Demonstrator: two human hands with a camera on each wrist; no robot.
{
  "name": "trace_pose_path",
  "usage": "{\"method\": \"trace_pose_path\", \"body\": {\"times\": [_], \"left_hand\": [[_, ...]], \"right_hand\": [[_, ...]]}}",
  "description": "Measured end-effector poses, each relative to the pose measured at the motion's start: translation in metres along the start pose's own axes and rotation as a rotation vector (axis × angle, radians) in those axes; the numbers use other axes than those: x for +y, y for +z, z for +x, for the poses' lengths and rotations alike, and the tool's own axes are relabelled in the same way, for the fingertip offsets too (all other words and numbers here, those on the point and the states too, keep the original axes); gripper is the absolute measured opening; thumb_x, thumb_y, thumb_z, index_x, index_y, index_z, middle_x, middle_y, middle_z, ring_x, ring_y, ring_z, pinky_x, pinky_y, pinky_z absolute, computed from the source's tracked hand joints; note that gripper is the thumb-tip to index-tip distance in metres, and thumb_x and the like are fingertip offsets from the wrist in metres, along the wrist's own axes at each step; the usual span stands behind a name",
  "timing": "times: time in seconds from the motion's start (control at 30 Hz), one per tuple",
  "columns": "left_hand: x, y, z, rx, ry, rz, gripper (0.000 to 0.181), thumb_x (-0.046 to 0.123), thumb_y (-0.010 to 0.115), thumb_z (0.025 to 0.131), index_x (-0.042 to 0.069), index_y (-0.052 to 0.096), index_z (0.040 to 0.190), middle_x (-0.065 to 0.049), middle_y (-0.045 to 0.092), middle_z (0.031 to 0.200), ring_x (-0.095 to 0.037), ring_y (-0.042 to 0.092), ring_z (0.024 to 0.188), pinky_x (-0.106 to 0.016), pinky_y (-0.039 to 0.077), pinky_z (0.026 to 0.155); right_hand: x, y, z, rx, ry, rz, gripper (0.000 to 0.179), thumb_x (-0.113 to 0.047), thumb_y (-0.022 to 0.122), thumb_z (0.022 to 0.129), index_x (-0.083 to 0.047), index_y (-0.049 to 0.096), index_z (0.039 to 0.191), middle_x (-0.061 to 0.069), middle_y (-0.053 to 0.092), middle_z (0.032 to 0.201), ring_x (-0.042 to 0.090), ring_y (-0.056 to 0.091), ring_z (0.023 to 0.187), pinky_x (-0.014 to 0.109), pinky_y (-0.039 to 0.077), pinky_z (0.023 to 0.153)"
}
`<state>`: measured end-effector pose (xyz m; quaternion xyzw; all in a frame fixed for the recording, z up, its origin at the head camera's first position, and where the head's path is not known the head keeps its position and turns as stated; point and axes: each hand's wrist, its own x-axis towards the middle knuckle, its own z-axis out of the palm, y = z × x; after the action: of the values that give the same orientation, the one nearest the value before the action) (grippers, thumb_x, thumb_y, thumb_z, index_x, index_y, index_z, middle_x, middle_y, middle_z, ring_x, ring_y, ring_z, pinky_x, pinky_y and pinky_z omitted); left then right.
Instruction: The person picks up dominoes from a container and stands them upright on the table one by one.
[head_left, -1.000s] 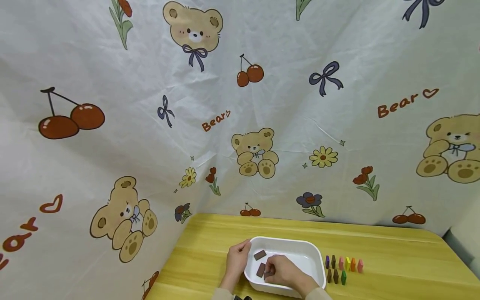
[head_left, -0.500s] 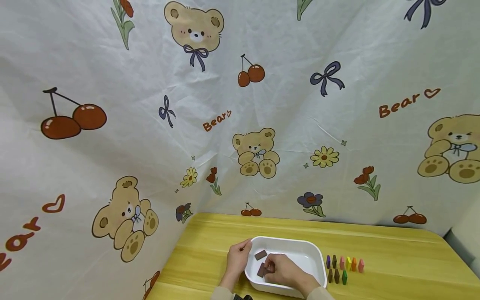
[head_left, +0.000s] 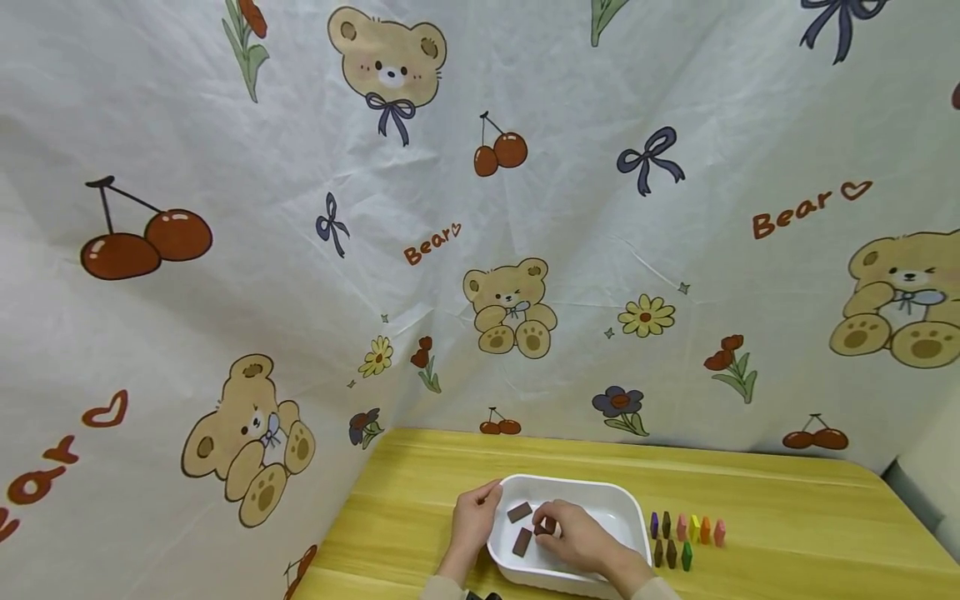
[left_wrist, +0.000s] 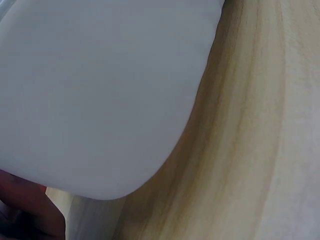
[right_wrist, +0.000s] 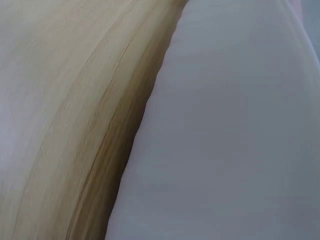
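A white plastic tray [head_left: 600, 493] stands on the wooden table. My left hand [head_left: 474, 518] grips its left rim; the left wrist view shows the tray's outer wall [left_wrist: 100, 100] with part of the hand [left_wrist: 30, 207] at the lower left. Inside the tray, my right hand [head_left: 576, 535] pinches a dark brown domino [head_left: 548, 525] between thumb and fingers, and the fingers partly hide it. Two more brown dominoes lie flat to its left, an upper one [head_left: 519, 512] and a lower one [head_left: 522, 542]. The right wrist view holds only the tray wall [right_wrist: 215, 125] and tabletop.
Right of the tray, several coloured dominoes stand upright in two rows, among them a yellow one [head_left: 694, 528], an orange one [head_left: 705, 530] and a green one [head_left: 686, 556]. A bear-print cloth [head_left: 570, 375] hangs behind the table [head_left: 795, 517].
My right hand has lifted slightly and shifted right with the brown domino, leaving the lower flat domino fully visible. The left hand stays at the tray's rim.
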<state>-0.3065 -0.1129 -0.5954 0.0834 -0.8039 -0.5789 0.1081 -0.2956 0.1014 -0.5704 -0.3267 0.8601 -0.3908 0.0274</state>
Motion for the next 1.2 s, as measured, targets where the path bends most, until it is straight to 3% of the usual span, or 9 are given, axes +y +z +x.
{"method": "trace_pose_path", "body": {"times": [0.2,0.37,0.53,0.77,0.93,1.2], "left_hand": [[-0.003,0.0,0.0,0.002,-0.005,-0.006,0.027,0.029,0.071,0.098,0.011,0.08,0.115,-0.01,0.077,0.118,-0.023,0.071,0.107,-0.036,0.061,0.087],[-0.002,-0.001,0.0,-0.002,-0.016,-0.017,0.026,0.029,0.071,0.098,0.012,0.08,0.115,-0.009,0.078,0.115,-0.017,0.07,0.099,-0.028,0.059,0.08],[0.011,-0.006,-0.008,-0.004,-0.017,-0.023,0.028,0.027,0.07,0.098,0.009,0.08,0.115,-0.011,0.078,0.115,-0.017,0.07,0.097,-0.027,0.059,0.078],[0.03,-0.009,-0.019,0.001,0.005,-0.009,0.03,0.026,0.068,0.099,0.005,0.078,0.117,-0.015,0.077,0.117,-0.021,0.071,0.099,-0.03,0.061,0.08],[0.038,-0.01,-0.023,0.015,0.018,-0.004,0.031,0.025,0.068,0.098,0.002,0.078,0.116,-0.018,0.077,0.115,-0.019,0.069,0.094,-0.028,0.059,0.075],[0.026,-0.005,-0.018,0.029,0.019,0.018,0.03,0.026,0.068,0.099,0.004,0.078,0.116,-0.016,0.077,0.115,-0.014,0.068,0.09,-0.025,0.058,0.073]], "right_hand": [[-0.001,-0.005,-0.005,0.026,-0.003,0.007,0.012,-0.012,0.075,0.093,-0.012,0.066,0.102,-0.008,0.06,0.087,-0.002,0.049,0.074,0.02,0.044,0.063],[-0.008,-0.015,-0.007,0.038,-0.009,0.013,0.015,-0.011,0.076,0.092,-0.016,0.066,0.101,-0.006,0.062,0.089,0.007,0.055,0.078,0.021,0.046,0.063],[-0.014,-0.023,-0.011,0.029,0.005,0.033,0.014,-0.01,0.076,0.092,-0.014,0.066,0.101,-0.006,0.062,0.09,0.005,0.054,0.079,0.02,0.046,0.063],[-0.014,-0.031,-0.022,0.036,0.031,0.066,0.012,-0.01,0.074,0.093,-0.01,0.065,0.102,-0.006,0.059,0.089,-0.002,0.049,0.067,0.019,0.047,0.058],[-0.016,-0.042,-0.028,0.014,0.059,0.117,0.012,-0.012,0.072,0.096,-0.01,0.064,0.105,-0.003,0.06,0.091,0.001,0.054,0.064,0.02,0.05,0.057],[-0.019,-0.06,-0.043,0.029,0.078,0.133,0.012,-0.012,0.071,0.096,-0.012,0.063,0.106,-0.001,0.061,0.093,0.003,0.055,0.066,0.022,0.053,0.057]]}}
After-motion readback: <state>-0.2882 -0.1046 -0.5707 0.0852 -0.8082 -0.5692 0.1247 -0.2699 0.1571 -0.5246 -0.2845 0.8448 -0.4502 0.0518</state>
